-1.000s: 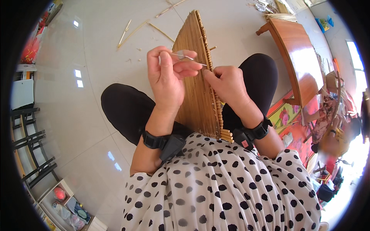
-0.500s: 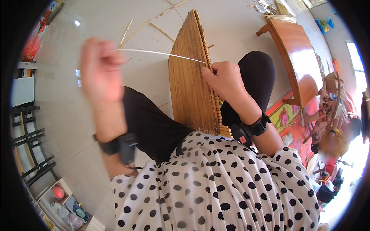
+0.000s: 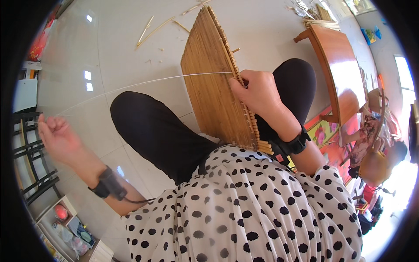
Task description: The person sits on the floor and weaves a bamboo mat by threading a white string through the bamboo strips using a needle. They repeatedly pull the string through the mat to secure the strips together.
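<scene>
A flat brown panel of stalks bound side by side (image 3: 205,74) stands tilted between my knees, its right edge stitched in a knobbly row. My right hand (image 3: 257,91) grips that edge, thumb on the flat face and fingers curled behind it, where they are partly hidden. From beside this thumb a thin white thread (image 3: 152,80) runs taut leftward across the panel and over the floor. Far out to the left, my left hand (image 3: 61,139) is closed on the thread's other end; slight blur hides whether it also holds a needle.
Loose stalks (image 3: 155,32) lie on the tiled floor ahead. A wooden bench (image 3: 338,70) stands to the right, with a stalk bundle (image 3: 321,25) beyond it. Black metal frames (image 3: 32,153) and a bin unit (image 3: 74,227) line the left. Another person (image 3: 375,166) sits at far right.
My left hand has swung outward to the left and toward me, drawing out a longer stretch of thread. The right hand keeps its grip while the panel shifts slightly.
</scene>
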Demonstrator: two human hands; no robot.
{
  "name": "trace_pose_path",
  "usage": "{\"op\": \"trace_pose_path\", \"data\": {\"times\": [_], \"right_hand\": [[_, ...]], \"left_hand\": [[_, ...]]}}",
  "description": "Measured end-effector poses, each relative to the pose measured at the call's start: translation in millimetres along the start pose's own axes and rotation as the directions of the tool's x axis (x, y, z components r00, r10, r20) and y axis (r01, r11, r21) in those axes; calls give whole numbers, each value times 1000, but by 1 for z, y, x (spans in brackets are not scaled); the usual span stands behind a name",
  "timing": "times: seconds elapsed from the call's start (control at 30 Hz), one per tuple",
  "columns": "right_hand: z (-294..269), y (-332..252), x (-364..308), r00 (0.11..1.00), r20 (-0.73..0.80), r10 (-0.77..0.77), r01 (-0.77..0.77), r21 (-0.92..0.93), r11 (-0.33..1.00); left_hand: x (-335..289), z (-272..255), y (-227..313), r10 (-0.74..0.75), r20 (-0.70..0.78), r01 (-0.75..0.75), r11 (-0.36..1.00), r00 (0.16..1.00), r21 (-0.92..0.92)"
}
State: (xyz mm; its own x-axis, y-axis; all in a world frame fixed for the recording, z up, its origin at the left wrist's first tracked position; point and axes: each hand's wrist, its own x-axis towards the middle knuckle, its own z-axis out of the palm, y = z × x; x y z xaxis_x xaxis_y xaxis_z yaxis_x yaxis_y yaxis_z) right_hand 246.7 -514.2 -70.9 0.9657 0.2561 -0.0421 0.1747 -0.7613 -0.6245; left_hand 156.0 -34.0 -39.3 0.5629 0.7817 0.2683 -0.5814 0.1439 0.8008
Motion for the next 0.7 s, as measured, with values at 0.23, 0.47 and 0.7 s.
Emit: {"op": "trace_pose_path", "data": {"times": [0.23,0.47,0.7], "right_hand": [[6,-2,1,999,-1,-35,35,24,999],[10,8,0,997,26,75,-78,182,980],[16,6,-3,981,48,187,-192,329,925]], "left_hand": [[-148,132,-57,-463,515,64,785,721,616],[-200,166,-114,-384,724,-301,723,573,621],[-193,166,-125,-385,741,-338,708,551,620]]}}
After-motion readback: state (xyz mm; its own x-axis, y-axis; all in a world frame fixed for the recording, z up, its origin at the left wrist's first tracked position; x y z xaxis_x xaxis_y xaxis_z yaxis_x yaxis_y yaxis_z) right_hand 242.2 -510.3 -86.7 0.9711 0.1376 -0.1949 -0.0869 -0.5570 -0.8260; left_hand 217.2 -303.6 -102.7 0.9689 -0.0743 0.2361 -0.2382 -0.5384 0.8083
